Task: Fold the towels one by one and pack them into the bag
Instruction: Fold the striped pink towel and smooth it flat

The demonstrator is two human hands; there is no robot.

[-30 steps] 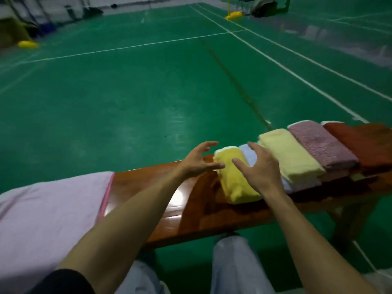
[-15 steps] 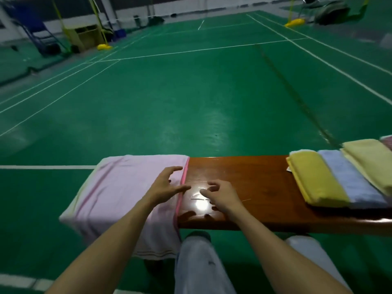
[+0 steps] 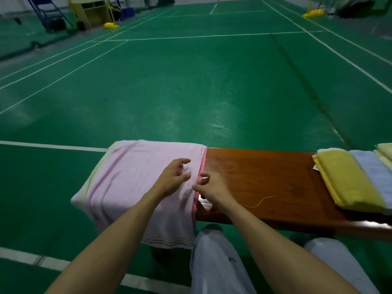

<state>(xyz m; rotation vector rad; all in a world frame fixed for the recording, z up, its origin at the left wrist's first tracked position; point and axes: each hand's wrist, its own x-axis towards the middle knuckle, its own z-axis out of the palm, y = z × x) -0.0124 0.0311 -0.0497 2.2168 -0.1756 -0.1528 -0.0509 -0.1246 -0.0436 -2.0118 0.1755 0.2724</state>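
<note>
Grip of left hand (image 3: 171, 179) spread on pink towel (image 3: 131, 172); right hand (image 3: 212, 188) curled at hem, hold unclear

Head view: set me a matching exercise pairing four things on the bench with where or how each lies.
1 pink towel
2 yellow towel
3 blue towel
4 loose thread

A folded, between two other folded towels
B on the bench, bare wood by the right hand
C spread over the bench's left end
D folded, nearest the bare wood

Pairs: 1-C, 2-D, 3-A, 4-B
</note>
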